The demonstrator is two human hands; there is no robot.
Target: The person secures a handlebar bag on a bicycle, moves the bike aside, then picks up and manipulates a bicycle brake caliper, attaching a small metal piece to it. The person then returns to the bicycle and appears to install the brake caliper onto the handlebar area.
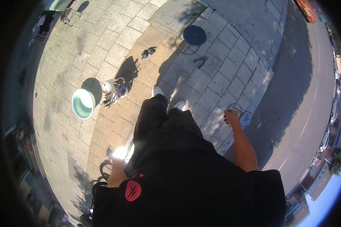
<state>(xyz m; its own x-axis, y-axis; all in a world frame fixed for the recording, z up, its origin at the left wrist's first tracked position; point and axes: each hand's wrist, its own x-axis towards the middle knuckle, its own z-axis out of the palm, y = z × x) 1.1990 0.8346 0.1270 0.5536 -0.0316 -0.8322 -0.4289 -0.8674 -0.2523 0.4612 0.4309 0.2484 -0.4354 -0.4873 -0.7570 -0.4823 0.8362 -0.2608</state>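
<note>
My right hand (231, 117) hangs out to my right with its fingers curled; no object shows in it. Below that hand, a small stool with a patterned seat (245, 119) stands on the paving. My left hand (116, 159) is at my left side beside a bright glare, and a dark thing (110, 152) shows at its fingers; whether it is held is hidden by the glare. Ahead on the left are a white container of hand tools (115, 90) and a green plastic basin (83, 104). My white clogs (157, 91) stand on the paving.
A round dark-topped stool (194, 35) is ahead, with a dark tool (199, 61) near it. Small black items (148, 52) lie on the tan paving. Bicycle wheels (105, 168) are behind my left hand. A kerb (265, 81) borders the road at right.
</note>
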